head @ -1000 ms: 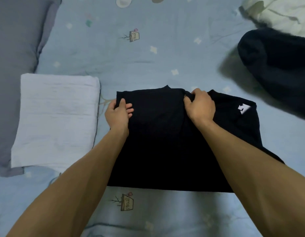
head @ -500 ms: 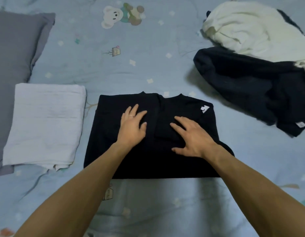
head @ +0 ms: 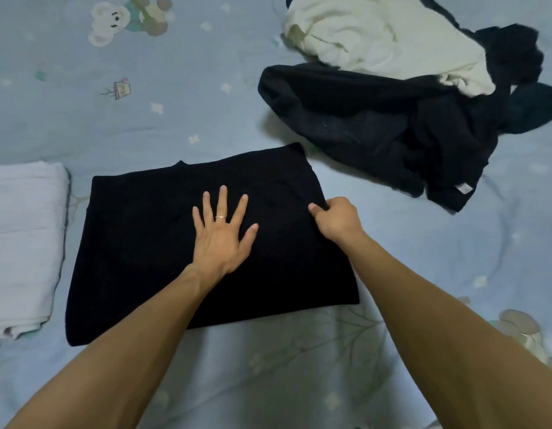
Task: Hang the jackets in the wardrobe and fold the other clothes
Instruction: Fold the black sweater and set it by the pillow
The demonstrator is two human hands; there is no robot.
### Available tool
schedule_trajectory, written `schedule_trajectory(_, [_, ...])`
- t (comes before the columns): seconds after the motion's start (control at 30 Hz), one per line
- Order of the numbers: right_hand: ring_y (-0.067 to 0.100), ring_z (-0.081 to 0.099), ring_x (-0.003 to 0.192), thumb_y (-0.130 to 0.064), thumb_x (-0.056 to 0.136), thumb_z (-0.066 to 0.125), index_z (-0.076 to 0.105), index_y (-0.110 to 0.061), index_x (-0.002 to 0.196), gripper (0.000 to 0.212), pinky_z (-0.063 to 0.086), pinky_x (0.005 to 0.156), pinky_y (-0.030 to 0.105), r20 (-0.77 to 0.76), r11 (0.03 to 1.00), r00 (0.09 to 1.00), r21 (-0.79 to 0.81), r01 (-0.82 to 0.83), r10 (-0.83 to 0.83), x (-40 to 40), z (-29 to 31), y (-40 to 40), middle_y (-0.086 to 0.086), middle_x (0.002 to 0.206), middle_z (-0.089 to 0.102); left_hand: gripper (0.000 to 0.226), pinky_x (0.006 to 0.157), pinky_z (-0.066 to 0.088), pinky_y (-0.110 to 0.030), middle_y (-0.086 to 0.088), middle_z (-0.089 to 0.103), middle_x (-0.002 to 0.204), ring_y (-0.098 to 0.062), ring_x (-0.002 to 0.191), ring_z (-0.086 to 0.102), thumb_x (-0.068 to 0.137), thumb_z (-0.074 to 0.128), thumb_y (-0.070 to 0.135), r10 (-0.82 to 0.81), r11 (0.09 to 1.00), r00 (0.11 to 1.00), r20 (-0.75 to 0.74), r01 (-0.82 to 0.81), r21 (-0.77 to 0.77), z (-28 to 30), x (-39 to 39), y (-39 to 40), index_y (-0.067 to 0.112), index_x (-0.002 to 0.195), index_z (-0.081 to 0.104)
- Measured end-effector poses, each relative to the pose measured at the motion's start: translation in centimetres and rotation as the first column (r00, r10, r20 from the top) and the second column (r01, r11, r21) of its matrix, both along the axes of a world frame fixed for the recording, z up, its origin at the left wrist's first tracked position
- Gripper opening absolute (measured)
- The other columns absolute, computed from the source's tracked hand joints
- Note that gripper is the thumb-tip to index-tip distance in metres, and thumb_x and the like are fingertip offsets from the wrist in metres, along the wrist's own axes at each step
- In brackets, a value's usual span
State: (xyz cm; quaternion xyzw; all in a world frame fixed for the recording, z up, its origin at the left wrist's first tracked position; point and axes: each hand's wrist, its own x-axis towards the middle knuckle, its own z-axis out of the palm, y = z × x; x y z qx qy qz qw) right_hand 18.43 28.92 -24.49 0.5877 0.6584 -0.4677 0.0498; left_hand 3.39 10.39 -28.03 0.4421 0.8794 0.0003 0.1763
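Bedspread point(head: 181, 119): pale blue, printed with cartoon bears and small stars; all the clothes are laid on it.
Unfolded pile point(head: 392, 128): dark garments with a cream garment point(head: 379, 38) on top, well apart to the upper right, not yet dealt with.
Black top point(head: 150, 243): laid flat at centre as a neat rectangle; the side with the white tag, seen half a second ago, has been folded under or over and is no longer shown.
Folded white cloth point(head: 24, 243): placed just beside the top, at left.
Left hand point(head: 222, 236): spread flat, pressed on the fabric, nothing held.
Right hand point(head: 336, 218): the top's right edge is pinched, where both palms were flat before.
Judgement: another fold across seems prepared.
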Motion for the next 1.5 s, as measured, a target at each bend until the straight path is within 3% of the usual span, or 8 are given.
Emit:
schedule_trajectory(0.13, [0.022,0.05,0.058,-0.046,0.091,0.062,0.041,-0.013,0.061,0.049,0.039,0.052,0.028,-0.066,0.991,0.989,-0.015,0.133,-0.134,2.4,0.6,-0.9,0.003,0.062,0.049,0.068,0.118,-0.005,-0.059,-0.011,-0.014,0.164,-0.037,0.149,-0.017,0.097,0.018,0.063,0.009,1.0,1.0,0.014,-0.009,0.01,0.3,1.2,0.1,0.033,0.157,0.006])
schedule_trajectory(0.33, [0.012,0.074,0.076,-0.045,0.085,0.071,0.075,-0.017,0.092,0.029,0.057,0.076,0.029,-0.186,0.891,0.981,-0.435,-0.132,0.055,7.7,1.8,-2.9,-0.006,0.083,0.077,0.07,0.119,-0.005,-0.056,-0.009,-0.011,0.165,-0.033,0.15,-0.013,0.096,0.02,0.064,-0.011,1.0,0.998,0.066,0.011,0.004,1.5,5.4,-0.7,0.033,0.157,0.005])
schedule_trajectory(0.5, [0.008,0.055,0.044,-0.044,0.087,0.071,0.052,-0.018,0.053,0.047,0.04,0.047,0.013,-0.264,0.954,0.964,-0.296,-0.042,-0.04,10.0,1.8,-4.3,-0.01,0.051,0.056,0.071,0.119,-0.007,-0.054,-0.009,-0.007,0.165,-0.031,0.151,-0.011,0.096,0.015,0.065,0.079,0.995,0.99,0.118,-0.085,0.043,2.2,8.6,-1.6,0.032,0.157,0.008])
schedule_trajectory(0.8, [0.027,0.061,0.085,-0.041,0.094,0.061,0.059,-0.009,0.096,0.033,0.047,0.07,0.033,0.126,0.979,0.974,0.055,-0.195,0.187,10.3,1.8,-7.8,0.008,0.092,0.061,0.067,0.12,-0.002,-0.055,-0.011,-0.01,0.165,-0.034,0.151,-0.008,0.1,0.017,0.058,0.0,0.996,1.0,0.029,0.002,-0.094,1.7,11.2,-2.7,0.029,0.157,0.0])
schedule_trajectory(1.0, [0.026,0.048,0.115,-0.023,0.091,0.06,0.045,-0.01,0.134,0.047,0.04,0.096,0.035,0.212,0.78,0.913,0.475,-0.408,0.349,8.5,7.2,-11.0,0.009,0.128,0.049,0.061,0.122,0.009,-0.049,-0.013,0.009,0.164,-0.033,0.151,0.006,0.102,0.03,0.047,-0.025,0.996,0.994,0.108,0.034,-0.079,6.0,10.3,-6.8,0.024,0.157,0.016])
schedule_trajectory(1.13, [0.029,0.041,0.13,-0.016,0.087,0.061,0.038,-0.008,0.144,0.062,0.031,0.11,0.036,0.242,0.651,0.765,0.411,-0.638,0.597,6.8,7.5,-13.3,0.011,0.144,0.042,0.072,0.122,0.01,-0.049,-0.015,0.01,0.164,-0.034,0.15,0.008,0.094,0.049,0.029,0.053,0.994,0.996,0.078,-0.045,-0.101,7.5,8.1,-11.9,0.018,0.157,0.017])
schedule_trajectory(1.3, [0.034,-0.009,0.151,-0.02,0.09,0.055,-0.011,-0.013,0.155,0.093,-0.009,0.118,0.053,0.558,0.338,0.392,0.202,-0.919,0.732,5.7,1.6,-17.2,0.015,0.164,-0.01,0.105,0.123,-0.004,-0.048,-0.01,-0.008,0.165,-0.031,0.151,-0.008,0.077,0.061,0.021,0.073,0.97,0.997,-0.032,-0.078,-0.228,5.0,4.6,-17.8,0.025,0.157,-0.007])
schedule_trajectory(1.5, [0.038,0.012,0.148,-0.016,0.093,0.044,0.002,-0.016,0.156,0.076,0.003,0.119,0.056,0.656,0.336,0.44,0.287,-0.897,0.614,5.6,-0.8,-17.8,0.017,0.16,0.011,0.091,0.119,-0.005,-0.051,-0.006,0.016,0.164,-0.031,0.151,0.009,0.083,0.061,0.008,0.05,0.977,0.974,-0.22,-0.094,-0.191,2.7,3.3,-18.9,0.026,0.158,0.013])
